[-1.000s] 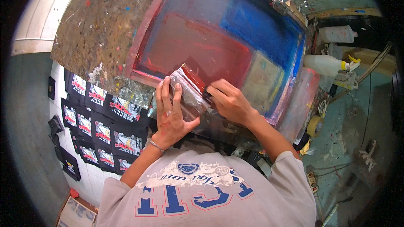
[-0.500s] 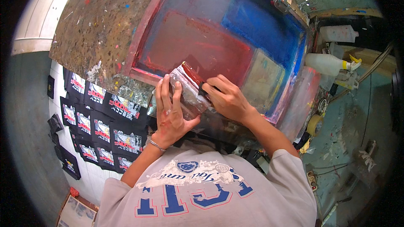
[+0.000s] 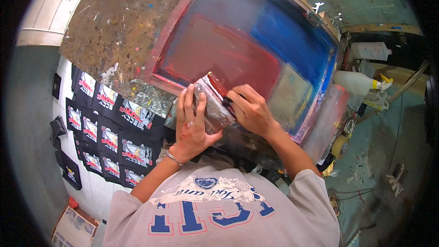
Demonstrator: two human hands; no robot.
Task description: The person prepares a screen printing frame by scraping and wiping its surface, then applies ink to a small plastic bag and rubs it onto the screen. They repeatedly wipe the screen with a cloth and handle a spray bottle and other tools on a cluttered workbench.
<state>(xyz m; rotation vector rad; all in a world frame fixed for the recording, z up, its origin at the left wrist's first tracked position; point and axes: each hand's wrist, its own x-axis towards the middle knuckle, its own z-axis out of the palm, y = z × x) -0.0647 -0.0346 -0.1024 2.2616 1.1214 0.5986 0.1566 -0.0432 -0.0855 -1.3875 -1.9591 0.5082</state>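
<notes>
My left hand (image 3: 192,128) grips a squeegee (image 3: 211,104), its fingers laid along the broad side and its thumb at the lower edge. The squeegee is tilted, smeared with white, and carries dark red ink along its far edge. Pinched in my right hand (image 3: 252,110) is a small black scraper-like piece (image 3: 227,102), set against the squeegee's inked edge; most of it is hidden by my fingers. Both hands are over the near side of a screen printing frame (image 3: 161,55), whose mesh (image 3: 219,55) bears red, blue and greyish patches.
A stained worktable (image 3: 114,27) lies left of the frame. Beyond it, black printed fabric pieces (image 3: 109,138) cover a white surface. On the right are a spray bottle (image 3: 356,82), a white plastic bottle (image 3: 371,50) and a tape roll (image 3: 339,147). Clamps (image 3: 315,16) line the frame's far side.
The view has shifted slightly, so the frame and fabrics sit a little differently. Both hands keep their hold, and the black piece stays at the squeegee's edge.
</notes>
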